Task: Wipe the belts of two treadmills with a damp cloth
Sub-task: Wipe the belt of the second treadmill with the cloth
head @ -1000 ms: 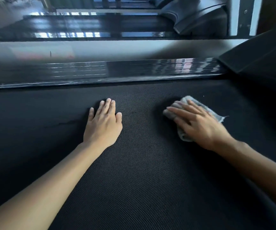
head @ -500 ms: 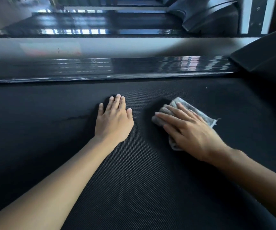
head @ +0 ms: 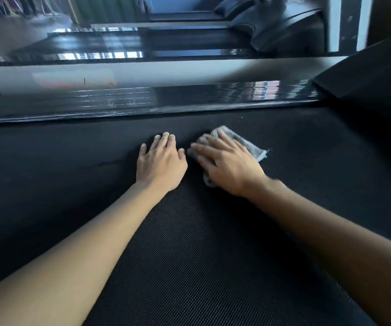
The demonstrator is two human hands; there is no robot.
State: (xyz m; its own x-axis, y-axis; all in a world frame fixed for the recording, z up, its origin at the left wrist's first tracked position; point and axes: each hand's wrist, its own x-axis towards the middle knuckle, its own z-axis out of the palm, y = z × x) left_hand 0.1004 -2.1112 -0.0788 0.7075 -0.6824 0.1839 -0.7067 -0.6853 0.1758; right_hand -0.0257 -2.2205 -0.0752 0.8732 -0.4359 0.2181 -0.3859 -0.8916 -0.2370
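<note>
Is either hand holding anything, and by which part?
Neither grips anything. The right hand presses on the middle of the grey cloth; the left hand rests on the treadmill belt.

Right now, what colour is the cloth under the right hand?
Grey; the cloth shows best in the head view, against the black belt.

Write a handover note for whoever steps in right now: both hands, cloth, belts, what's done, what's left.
Left hand: flat on the belt, fingers straight, holding nothing.
Right hand: straight fingers pressing the grey cloth flat onto the belt, just right of the left hand, not touching it.
Position: near the far side rail; the second treadmill lies beyond it.
Done: wiping is under way on this belt; no wet trace shows, so coverage cannot be told.
Left: probably the rest of this belt, including the dark mark left of the left hand, then the second treadmill's belt.
</note>
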